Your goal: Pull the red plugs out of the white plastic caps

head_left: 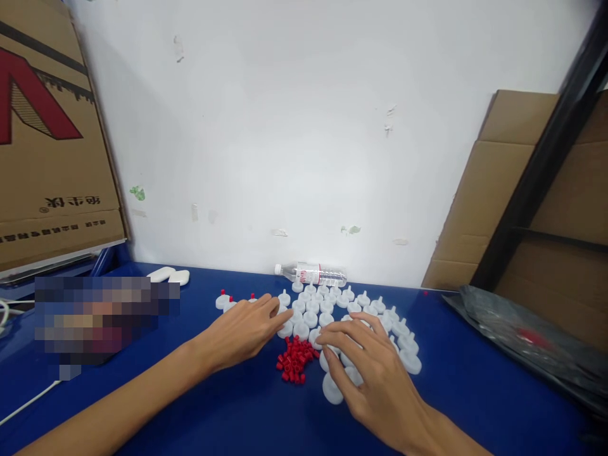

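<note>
My left hand [249, 326] reaches over the left side of a group of white plastic caps with narrow spouts [311, 318]. Its thumb stands apart from bent fingers, whose tips are partly hidden; I see nothing held. Over the right part of the group is my right hand [368, 358], fingers spread and bent, thumb and index tips close to the white caps. No held thing shows there either. Between the hands lies a pile of small red caps [295, 360]. Left of my left hand, a few white caps carry red tips [222, 300].
A clear plastic bottle [311, 273] lies against the wall behind the caps. White oval objects [178, 277] and a blurred-out patch [99, 316] are on the left of the blue table [228, 411]. A dark plastic bag [517, 342] and cardboard [484, 190] stand right.
</note>
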The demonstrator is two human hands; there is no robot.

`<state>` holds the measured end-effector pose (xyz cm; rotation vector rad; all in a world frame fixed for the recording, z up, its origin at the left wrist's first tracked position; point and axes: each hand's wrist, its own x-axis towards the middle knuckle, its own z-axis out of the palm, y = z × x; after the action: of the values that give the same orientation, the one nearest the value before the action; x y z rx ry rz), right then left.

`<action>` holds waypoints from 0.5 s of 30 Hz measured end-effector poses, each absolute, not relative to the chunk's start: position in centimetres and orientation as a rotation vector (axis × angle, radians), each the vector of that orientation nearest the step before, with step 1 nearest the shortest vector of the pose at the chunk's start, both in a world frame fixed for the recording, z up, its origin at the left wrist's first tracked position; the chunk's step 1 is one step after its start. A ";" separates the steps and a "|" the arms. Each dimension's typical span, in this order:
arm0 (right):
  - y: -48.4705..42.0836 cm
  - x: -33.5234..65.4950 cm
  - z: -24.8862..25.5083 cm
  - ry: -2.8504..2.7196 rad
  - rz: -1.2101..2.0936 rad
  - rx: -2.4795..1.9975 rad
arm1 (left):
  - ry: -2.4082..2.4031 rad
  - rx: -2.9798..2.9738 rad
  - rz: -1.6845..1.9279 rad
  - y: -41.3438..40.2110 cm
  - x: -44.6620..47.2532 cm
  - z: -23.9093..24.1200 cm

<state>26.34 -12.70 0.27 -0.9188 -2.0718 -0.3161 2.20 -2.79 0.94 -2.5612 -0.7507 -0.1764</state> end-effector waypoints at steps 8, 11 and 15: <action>-12.6 26.3 0.2 -2.092 -0.307 -0.962 | -0.761 -2.534 -0.166 -1.9 1.2 0.9; -12.5 26.4 -0.1 -2.122 -0.330 -1.039 | -0.688 -2.598 -0.448 -2.6 1.3 1.3; -12.4 26.5 -0.4 -2.167 -0.294 -1.085 | -0.351 -2.717 -1.019 -4.8 2.8 1.1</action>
<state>26.52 -12.42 -0.39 -1.0850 -2.1671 -0.2941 2.80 -4.83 1.14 -2.7172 -0.3505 -1.0194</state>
